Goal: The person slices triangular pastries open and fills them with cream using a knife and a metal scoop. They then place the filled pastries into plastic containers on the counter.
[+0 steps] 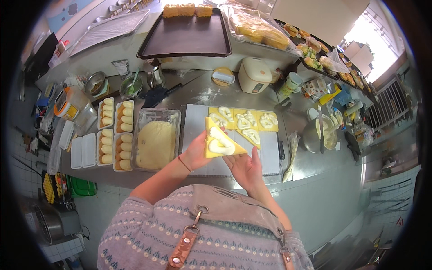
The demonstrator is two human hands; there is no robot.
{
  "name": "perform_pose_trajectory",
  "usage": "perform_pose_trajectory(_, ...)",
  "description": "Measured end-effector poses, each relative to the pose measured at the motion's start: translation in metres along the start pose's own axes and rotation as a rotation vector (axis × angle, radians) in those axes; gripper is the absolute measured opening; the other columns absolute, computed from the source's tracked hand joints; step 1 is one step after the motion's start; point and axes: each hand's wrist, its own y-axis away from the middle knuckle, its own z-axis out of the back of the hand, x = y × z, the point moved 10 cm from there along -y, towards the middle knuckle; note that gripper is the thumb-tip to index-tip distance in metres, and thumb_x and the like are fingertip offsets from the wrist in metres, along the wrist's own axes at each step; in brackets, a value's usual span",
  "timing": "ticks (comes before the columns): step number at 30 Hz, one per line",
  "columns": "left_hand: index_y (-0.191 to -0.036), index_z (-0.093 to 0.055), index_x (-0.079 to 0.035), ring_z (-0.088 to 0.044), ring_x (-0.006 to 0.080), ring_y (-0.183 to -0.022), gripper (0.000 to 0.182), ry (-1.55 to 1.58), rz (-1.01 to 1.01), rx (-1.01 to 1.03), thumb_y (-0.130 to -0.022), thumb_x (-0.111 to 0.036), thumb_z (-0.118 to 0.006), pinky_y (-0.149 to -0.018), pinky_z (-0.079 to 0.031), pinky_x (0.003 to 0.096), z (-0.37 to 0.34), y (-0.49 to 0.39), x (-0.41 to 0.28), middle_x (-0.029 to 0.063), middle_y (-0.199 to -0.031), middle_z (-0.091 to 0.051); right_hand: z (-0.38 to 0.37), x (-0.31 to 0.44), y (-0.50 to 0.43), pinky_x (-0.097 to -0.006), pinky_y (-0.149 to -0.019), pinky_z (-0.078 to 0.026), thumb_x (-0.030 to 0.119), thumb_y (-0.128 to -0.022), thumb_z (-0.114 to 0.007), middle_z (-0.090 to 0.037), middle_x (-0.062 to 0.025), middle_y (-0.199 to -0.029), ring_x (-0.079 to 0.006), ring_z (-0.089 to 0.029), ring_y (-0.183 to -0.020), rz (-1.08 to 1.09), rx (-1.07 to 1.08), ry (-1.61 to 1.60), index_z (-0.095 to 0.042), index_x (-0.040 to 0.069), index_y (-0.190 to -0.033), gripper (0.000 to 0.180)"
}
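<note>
Both hands hold up one triangular slice of yellow sponge cake [220,143] with a loop of piped white cream on its face. My left hand [199,150] grips its left edge, with the fingers behind it. My right hand [248,168] is palm up, its fingertips under the lower edge. Below and beyond lies a paper-lined board [199,113]. Several square pieces of yellow cake [268,120] with piped cream stand along its far edge, and another triangular piece [250,136] with cream lies just nearer than them.
Left of the board are a clear tub of pale dough or batter [157,143] and white trays of cream-topped pastries [123,152]. To the right lie a black-handled knife [281,150], a piping bag [291,157] and a metal bowl with a spatula [312,135]. A rice cooker [254,75] stands behind.
</note>
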Motion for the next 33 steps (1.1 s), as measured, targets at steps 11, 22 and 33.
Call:
perform_pose_trajectory(11,-0.147,-0.045,-0.009,-0.051,0.0230,-0.135,0.057,-0.381,0.077,-0.023,-0.111,-0.049,-0.025,-0.112,-0.041,0.0440,-0.008,0.010,0.020,0.0068,-0.147,-0.052,-0.006,-0.004,-0.006,-0.0404,-0.128,-0.011,0.059,-0.108,-0.023,-0.025,-0.0159,-0.164,-0.0258,-0.021,-0.154,-0.029,0.054,0.108,-0.018,-0.002,-0.159,0.080)
perform_pose_trajectory(22,-0.147,-0.045,-0.009,-0.052,0.0272,-0.133,0.053,-0.080,0.202,0.016,-0.111,-0.045,-0.031,-0.112,-0.042,0.0475,-0.023,0.012,0.018,0.0083,-0.146,-0.055,0.003,0.045,0.002,-0.0320,-0.109,-0.029,0.053,-0.098,-0.057,-0.038,-0.0066,-0.161,-0.0196,-0.038,-0.140,0.044,0.096,0.836,-0.025,0.009,-0.162,0.084)
perform_pose_trajectory(33,-0.142,-0.049,-0.003,-0.062,0.0237,-0.123,0.044,-0.232,0.520,0.181,-0.109,-0.031,-0.038,-0.101,-0.054,0.0420,-0.044,0.018,0.043,0.0124,-0.134,-0.062,-0.055,0.075,0.002,-0.0404,-0.115,-0.036,0.027,-0.067,-0.095,-0.053,-0.0105,-0.148,-0.0257,-0.049,-0.136,0.278,0.263,1.689,-0.035,0.009,-0.157,0.109)
